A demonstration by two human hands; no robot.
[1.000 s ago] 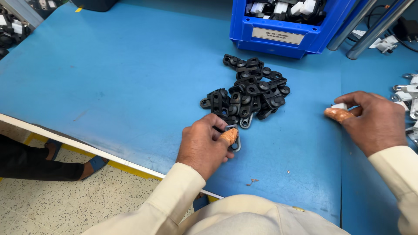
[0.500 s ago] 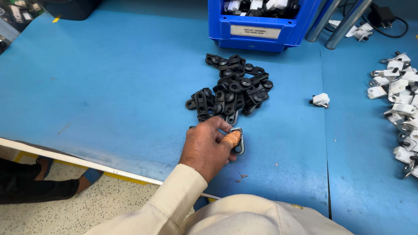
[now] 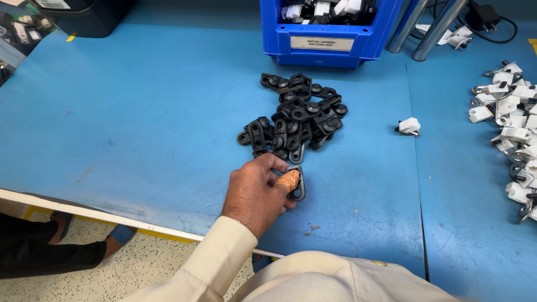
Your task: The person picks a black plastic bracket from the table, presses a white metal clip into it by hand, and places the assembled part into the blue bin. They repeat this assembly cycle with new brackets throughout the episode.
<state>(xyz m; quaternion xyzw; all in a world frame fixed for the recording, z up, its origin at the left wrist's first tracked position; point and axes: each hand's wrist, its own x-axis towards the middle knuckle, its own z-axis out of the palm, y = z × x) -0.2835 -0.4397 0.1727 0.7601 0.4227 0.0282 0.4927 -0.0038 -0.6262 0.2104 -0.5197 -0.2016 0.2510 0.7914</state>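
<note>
— Since a second ago: right hand gone from view, off the small white clip (image 3: pixel 410 126) and out of frame. Left alone on the blue table (image 3: pixel 140 128) now.

— And nearer in?

— Left hand (image 3: pixel 258 193) low at the near edge, cream sleeve (image 3: pixel 215 263) behind. Fingers curled around one black plastic link (image 3: pixel 297 184), thumb in an orange finger cot (image 3: pixel 288 180) pressed on top. Link flat against the table, just this side of the pile of black links (image 3: pixel 296 117).

— Step in hand?

— Probably picking a single link off the pile. Next move likely calls for lifting clear without dragging neighbours along.

— Right hand's fingers?

— Not visible, so cannot tell.

— Farther back?

— White clip lying alone right of the pile. Heap of white-and-metal clips (image 3: pixel 512 128) along the right edge. Blue plastic bin (image 3: pixel 330 33) at the far side, full of white and dark parts, with a white rectangular label (image 3: pixel 321 43) on the front wall, dark print. Black container (image 3: pixel 84 14) at far left, pale label on top. Metal posts (image 3: pixel 425 25) and a black power plug (image 3: pixel 484 17) far right.
</note>
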